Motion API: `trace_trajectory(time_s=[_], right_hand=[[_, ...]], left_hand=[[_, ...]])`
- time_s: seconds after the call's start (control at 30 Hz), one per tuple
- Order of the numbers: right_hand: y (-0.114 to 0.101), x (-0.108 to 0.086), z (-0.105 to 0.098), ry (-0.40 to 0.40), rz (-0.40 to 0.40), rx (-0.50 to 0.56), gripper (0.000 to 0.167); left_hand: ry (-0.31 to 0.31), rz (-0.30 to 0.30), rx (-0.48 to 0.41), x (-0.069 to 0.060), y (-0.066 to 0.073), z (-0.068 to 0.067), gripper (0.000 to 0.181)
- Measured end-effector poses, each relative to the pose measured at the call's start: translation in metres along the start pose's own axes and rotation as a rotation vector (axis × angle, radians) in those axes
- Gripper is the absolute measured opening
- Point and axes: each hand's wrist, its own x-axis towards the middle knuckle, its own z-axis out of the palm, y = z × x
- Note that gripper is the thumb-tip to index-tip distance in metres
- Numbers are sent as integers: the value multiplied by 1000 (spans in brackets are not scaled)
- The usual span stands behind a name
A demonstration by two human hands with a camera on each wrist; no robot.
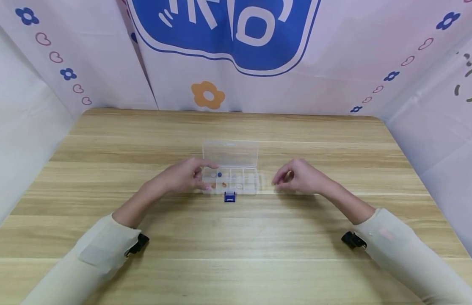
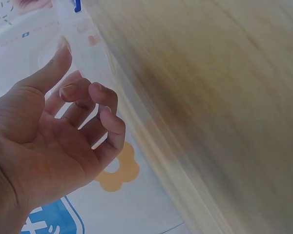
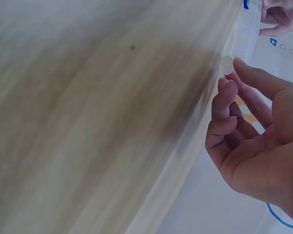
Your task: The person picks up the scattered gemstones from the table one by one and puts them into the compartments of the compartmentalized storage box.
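Observation:
A clear plastic compartment box (image 1: pixel 249 189) lies on the table with its see-through lid (image 1: pixel 230 154) raised at the back and a blue latch (image 1: pixel 230 197) at the front. Several small pieces sit in its compartments, among them a blue bead (image 1: pixel 219 174) and an orange-brown piece (image 1: pixel 224 184). At the box's left end is my left hand (image 1: pixel 184 176), thumb and index finger spread over the end compartments; whether they touch it cannot be told. Right of the box, my right hand (image 1: pixel 301 177) pinches a small clear round piece (image 3: pixel 226 63) between thumb and index fingertips.
The wooden table (image 1: pixel 236 237) runs back to a white printed cloth (image 1: pixel 106 51) hanging behind it. Cloth walls stand on both sides. Black wrist-camera mounts (image 1: pixel 137 244) show at the sleeve cuffs.

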Motion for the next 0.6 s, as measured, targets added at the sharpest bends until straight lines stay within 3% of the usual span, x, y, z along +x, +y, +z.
trace_trajectory(time_s=[0.6], right_hand=[[5, 0, 1, -11, -10, -2, 3]], left_hand=[[1, 22, -21, -1, -2, -1, 57]])
